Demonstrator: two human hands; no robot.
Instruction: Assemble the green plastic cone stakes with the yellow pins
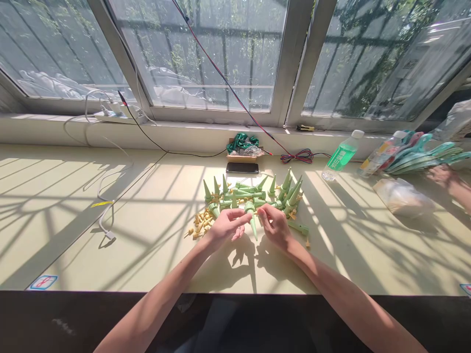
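Note:
My left hand [228, 225] is closed on a green cone-shaped plastic piece [253, 228], whose tip points down above the table. With fingertips pinched, my right hand [275, 226] holds a small yellow peg [256, 213] against the side of that cone; how deep the peg sits in it I cannot tell. Just beyond my hands stand and lie several more green cones [293, 197], some with yellow pegs near their bases. Loose yellow pegs [202, 223] form a heap to the left of my left hand. A green piece [299, 227] lies to the right of my right hand.
A dark phone [242, 168] lies behind the cones, before a small box [243, 158] of green material. To the right are a green-labelled bottle [340, 157], another bottle, a plastic bag [403, 196] and a co-worker's hand [441, 176] at green hangers. A white cable [105, 223] lies left.

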